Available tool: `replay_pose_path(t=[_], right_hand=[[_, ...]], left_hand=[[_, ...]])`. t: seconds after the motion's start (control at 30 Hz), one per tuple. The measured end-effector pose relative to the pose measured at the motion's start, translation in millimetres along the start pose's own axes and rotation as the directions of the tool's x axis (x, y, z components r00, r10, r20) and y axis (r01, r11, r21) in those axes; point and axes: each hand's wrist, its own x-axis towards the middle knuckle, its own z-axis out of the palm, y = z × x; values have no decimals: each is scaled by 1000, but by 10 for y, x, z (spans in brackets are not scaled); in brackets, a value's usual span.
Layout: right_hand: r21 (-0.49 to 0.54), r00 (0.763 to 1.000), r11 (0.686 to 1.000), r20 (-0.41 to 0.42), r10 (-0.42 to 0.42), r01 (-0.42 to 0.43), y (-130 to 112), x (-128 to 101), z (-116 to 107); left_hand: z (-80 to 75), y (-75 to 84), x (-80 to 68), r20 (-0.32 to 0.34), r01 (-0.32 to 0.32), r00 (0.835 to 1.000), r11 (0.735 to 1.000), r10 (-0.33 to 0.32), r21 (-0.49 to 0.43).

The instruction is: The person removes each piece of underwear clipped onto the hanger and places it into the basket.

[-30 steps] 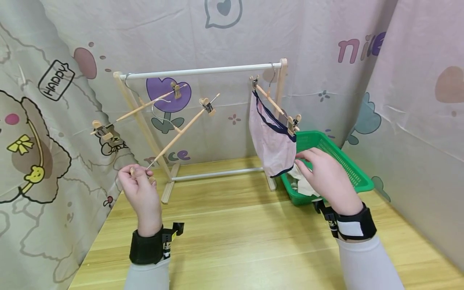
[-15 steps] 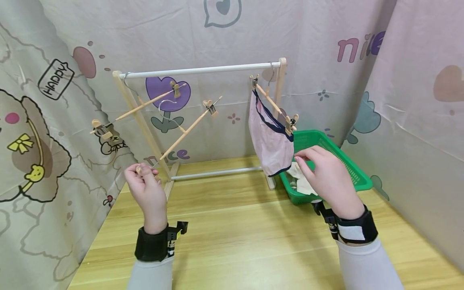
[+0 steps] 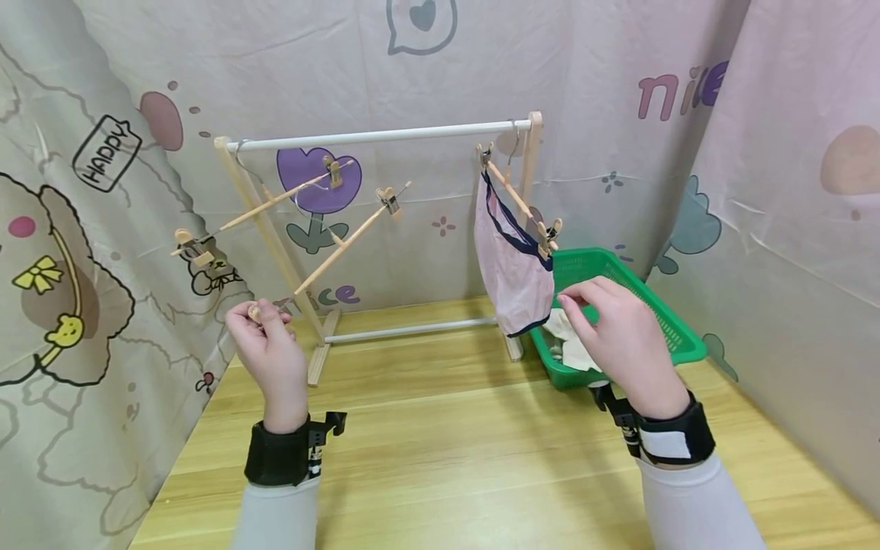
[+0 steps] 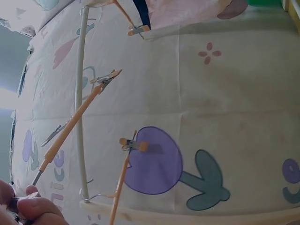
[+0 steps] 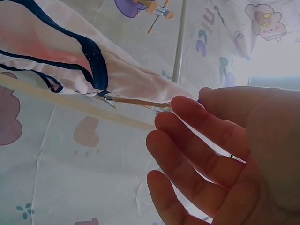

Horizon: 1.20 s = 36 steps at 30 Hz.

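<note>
My left hand (image 3: 258,312) pinches the lower clip end of a tilted wooden hanger (image 3: 340,241), whose other clip (image 3: 388,200) points up toward the white rod (image 3: 378,136) of a small wooden rack. In the left wrist view, my fingertips (image 4: 29,205) grip that hanger (image 4: 70,129) next to the rod (image 4: 80,93). My right hand (image 3: 574,302) hovers open just right of a pink garment with navy trim (image 3: 512,267). The garment is clipped to a hanger (image 3: 519,202) at the rack's right end. The right wrist view shows my relaxed fingers (image 5: 206,140) close to that garment (image 5: 70,61).
A second empty wooden hanger (image 3: 268,202) hangs at the rack's left end. A green plastic basket (image 3: 619,294) stands at the right behind my right hand, with pale cloth (image 3: 567,344) in it. Printed curtains enclose the wooden table (image 3: 447,443) on three sides.
My left hand shifted a little left and up with the hanger end, which tilted the hanger slightly. The right hand stayed almost still beside the pink garment.
</note>
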Motion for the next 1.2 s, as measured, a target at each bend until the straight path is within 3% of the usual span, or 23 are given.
replay_pose_path(t=[0.1, 0.5, 1.2], right_hand=[[-1, 1000, 1000, -9, -6, 6, -3, -2, -5], [1, 1000, 1000, -15, -23, 23, -34, -16, -27], [2, 1000, 1000, 0, -31, 31, -85, -28, -53]], left_hand=[[7, 56, 82, -12, -9, 1000, 1000, 9, 0], [57, 257, 414, -15, -109, 994, 983, 112, 147], [137, 347, 788, -23, -117, 992, 957, 127, 265]])
